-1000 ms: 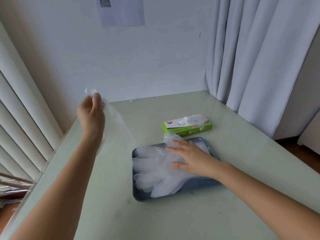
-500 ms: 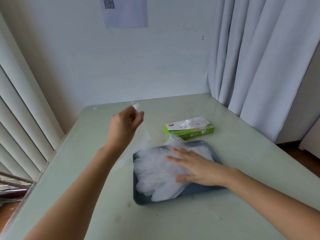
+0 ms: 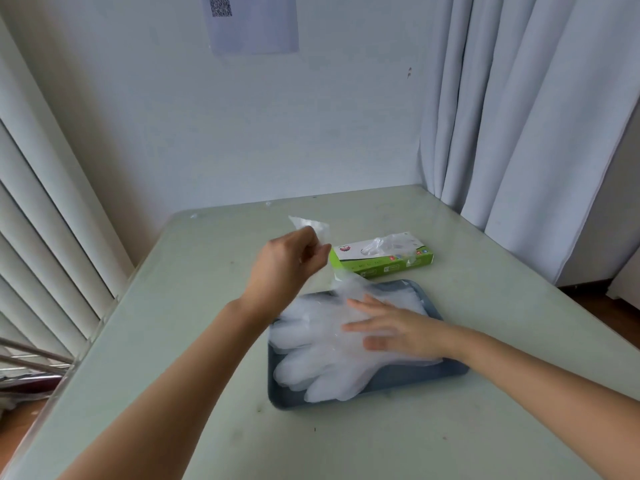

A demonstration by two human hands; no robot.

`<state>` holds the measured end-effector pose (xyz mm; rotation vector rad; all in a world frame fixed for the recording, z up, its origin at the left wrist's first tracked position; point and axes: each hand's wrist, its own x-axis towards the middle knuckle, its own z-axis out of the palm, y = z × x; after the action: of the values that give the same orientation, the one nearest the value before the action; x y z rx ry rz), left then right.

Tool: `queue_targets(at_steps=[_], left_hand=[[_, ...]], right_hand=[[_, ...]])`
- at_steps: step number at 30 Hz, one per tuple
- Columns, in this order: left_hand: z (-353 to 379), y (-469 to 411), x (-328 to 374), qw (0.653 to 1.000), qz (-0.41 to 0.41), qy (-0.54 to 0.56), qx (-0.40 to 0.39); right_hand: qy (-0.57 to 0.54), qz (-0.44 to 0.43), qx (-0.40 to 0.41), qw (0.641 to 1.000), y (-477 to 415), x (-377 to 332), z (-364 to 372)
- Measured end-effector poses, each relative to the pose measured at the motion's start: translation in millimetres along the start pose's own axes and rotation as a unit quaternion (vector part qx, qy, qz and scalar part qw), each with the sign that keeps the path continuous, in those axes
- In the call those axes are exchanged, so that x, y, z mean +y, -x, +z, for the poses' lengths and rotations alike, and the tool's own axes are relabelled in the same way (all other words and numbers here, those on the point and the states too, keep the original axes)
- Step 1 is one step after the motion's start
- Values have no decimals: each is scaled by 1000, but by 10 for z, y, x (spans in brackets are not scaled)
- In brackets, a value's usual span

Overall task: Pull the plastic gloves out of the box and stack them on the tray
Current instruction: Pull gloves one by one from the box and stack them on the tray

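Note:
A dark blue tray (image 3: 408, 384) sits mid-table with a stack of clear plastic gloves (image 3: 318, 355) in it, fingers pointing toward the near left. My right hand (image 3: 391, 329) lies flat on the stack, fingers spread. My left hand (image 3: 287, 265) is raised above the tray's far left corner, pinching the cuff of one clear glove (image 3: 311, 226) that hangs down toward the stack. Behind the tray lies the green and white glove box (image 3: 384, 259), with another glove poking out of its top slot.
The pale green table (image 3: 180, 306) meets a white wall at the back. Vertical blinds run along the left edge, curtains hang at the right. A paper sheet with a QR code (image 3: 252, 20) is stuck on the wall.
My left hand has carried the held glove from high at the left rightward to above the tray's far left corner. My right hand has stayed pressed on the stack.

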<state>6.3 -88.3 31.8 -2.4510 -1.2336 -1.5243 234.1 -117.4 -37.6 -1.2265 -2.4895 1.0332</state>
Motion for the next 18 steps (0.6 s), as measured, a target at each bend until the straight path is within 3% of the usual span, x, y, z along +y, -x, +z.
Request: queue_targets(at_steps=[2,5,8,11,15,18], left_hand=[[123,57,115,999,49,-11,-16],[329,155,314,991,109,-48,-54],[562,274,459,982,133,-71,-116],[811,416,514,968,168,-84,-169],[978,564,515,938,221,-156,-215],[1061,625,512,932,170,-194,-254]], right_hand=[[-163,11,85,983,6,-14,-85],[-345,40,202,916,6,125,-209],[-485,90,199,847,17,245,-289],[-536,161,224,798,4,249,-334],[-507,173,196,822,24,222,-360],[-423,161,197,870,49,177,-331]])
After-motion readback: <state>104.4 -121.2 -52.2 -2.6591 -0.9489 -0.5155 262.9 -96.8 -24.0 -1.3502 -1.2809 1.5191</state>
